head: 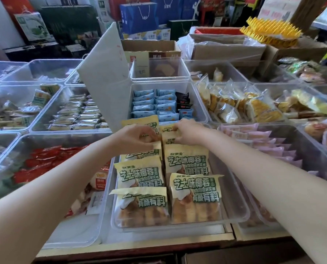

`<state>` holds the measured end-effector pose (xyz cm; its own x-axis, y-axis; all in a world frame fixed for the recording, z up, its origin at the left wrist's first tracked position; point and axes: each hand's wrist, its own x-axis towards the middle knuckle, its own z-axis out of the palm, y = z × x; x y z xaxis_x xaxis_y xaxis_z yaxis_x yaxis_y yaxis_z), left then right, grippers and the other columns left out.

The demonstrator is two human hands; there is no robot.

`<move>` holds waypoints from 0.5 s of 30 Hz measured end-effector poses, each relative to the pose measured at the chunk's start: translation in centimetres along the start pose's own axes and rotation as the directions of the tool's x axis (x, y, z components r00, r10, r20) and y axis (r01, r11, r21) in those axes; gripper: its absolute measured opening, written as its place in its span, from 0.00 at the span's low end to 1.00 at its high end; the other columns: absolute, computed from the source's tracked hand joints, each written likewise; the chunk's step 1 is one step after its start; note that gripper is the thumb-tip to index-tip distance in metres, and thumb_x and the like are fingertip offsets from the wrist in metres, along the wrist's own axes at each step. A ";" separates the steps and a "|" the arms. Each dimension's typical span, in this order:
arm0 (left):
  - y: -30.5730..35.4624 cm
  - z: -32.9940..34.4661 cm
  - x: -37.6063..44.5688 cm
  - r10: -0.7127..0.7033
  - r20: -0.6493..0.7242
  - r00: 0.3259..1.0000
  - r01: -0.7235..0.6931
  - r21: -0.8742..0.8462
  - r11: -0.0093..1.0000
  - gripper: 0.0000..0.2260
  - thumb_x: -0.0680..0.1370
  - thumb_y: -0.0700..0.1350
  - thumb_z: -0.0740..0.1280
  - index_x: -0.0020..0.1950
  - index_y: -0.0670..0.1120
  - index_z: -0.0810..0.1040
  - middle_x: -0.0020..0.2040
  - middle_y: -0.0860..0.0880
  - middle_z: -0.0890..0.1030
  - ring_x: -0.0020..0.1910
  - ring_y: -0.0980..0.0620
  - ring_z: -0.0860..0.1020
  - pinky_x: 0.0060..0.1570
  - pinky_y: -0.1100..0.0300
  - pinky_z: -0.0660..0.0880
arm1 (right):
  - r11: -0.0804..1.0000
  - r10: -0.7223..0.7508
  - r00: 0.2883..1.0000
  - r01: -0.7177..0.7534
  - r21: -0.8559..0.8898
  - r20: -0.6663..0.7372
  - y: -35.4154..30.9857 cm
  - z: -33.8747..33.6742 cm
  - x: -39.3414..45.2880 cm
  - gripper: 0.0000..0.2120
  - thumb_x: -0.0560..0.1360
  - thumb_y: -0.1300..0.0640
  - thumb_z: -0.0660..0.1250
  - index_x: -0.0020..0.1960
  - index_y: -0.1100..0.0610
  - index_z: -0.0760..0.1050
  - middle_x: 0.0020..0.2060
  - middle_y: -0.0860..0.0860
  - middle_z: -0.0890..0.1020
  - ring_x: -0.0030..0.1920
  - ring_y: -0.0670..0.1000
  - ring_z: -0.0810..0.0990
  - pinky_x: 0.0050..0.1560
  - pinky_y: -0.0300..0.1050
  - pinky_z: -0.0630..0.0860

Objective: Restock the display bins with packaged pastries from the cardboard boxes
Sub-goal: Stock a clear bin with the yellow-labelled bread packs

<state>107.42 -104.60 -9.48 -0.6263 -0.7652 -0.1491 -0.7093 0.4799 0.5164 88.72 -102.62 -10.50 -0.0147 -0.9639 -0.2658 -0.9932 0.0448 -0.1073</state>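
Across the whole view a display counter is covered by a grid of clear plastic bins, with stacked cardboard boxes seen at one o'clock beyond them and gift bags at twelve. At the centre, toward six o'clock, the nearest clear bin is filled with two rows of yellow-and-white packaged pastries printed in green, through whose clear lower halves golden bread rolls are seen. A white lid is propped up on a slant at eleven o'clock from that bin. Directly behind it, at twelve, a bin of light-blue packets is set, with a few dark packets at its right side. At nine o'clock a bin of red wrappers is placed, and above it, at ten, bins of pale bars. At three o'clock pink packets are lined up, and at two o'clock clear bags of yellow cake are heaped. Both bare forearms are stretched forward over the pastry bin to its far end. The left hand is curled down, and the top edge of a pastry packet in the left row is pinched by its fingers. The right hand is likewise bent, and the top of a packet in the right row is gripped between its thumb and fingers. The two hands are held just beside each other, nearly touching.
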 end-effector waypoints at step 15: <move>-3.2 -0.2 -0.6 -0.131 0.162 0.978 0.052 0.417 0.908 0.17 0.79 0.49 0.62 0.66 0.44 0.73 0.68 0.48 0.71 0.64 0.46 0.72 0.63 0.54 0.69 | 0.984 -0.176 0.983 0.178 0.028 -0.058 -6.3 -0.7 3.8 0.30 0.75 0.67 0.61 0.74 0.56 0.56 0.70 0.55 0.66 0.65 0.58 0.70 0.58 0.51 0.74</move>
<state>110.12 -105.77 -10.89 -0.5724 -0.7417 -0.3497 -0.8112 0.5744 0.1095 94.80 -106.78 -10.13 0.1534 -0.9703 -0.1871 -0.9764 -0.1197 -0.1798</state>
